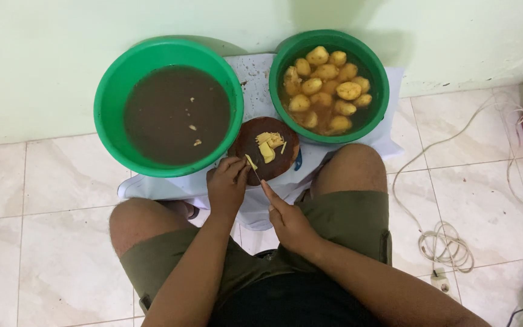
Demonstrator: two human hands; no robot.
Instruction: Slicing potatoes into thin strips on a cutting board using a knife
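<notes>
Two hands meet at the near edge of the round wooden board (pixel 255 148), your landmark. Your right hand (pixel 289 221), nearer you, has its fingers closed round a knife handle, index finger stretched along the top; the thin blade is hard to make out and points up-left toward the board. Your left hand (pixel 228 181) pinches a yellow potato piece (pixel 250 161) with narrow fingertips on the board's near rim, its long axis slanting across the blade. Cut yellow strips (pixel 270 144) lie mid-board. Beyond, left, a green basin of brown water (pixel 167 106); beyond, right, a green basin of peeled potatoes (pixel 328 85)
</notes>
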